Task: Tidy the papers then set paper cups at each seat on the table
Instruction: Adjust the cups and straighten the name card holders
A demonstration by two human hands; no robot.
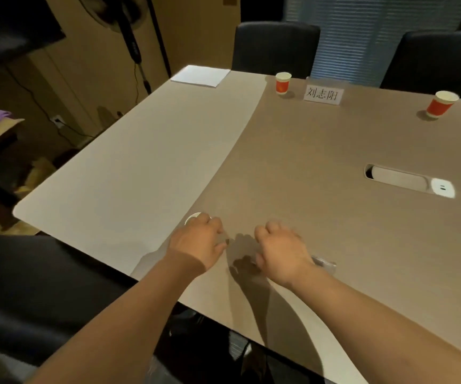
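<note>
Cups (283, 83) red with white rims, upright on the desk (140, 162).
Left hand (198, 239) grip covers a white rim; right hand (282, 256) curled, grip unclear.

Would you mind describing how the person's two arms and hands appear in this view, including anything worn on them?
Both forearms are bare from the bottom edge of the picture to the wrists; no sleeve, watch, bracelet or glove shows. The left hand and the right hand are bare too, with no ring visible on the parts that face the camera. The fingers are slightly blurred, so finer details such as the nails cannot be made out.
</note>
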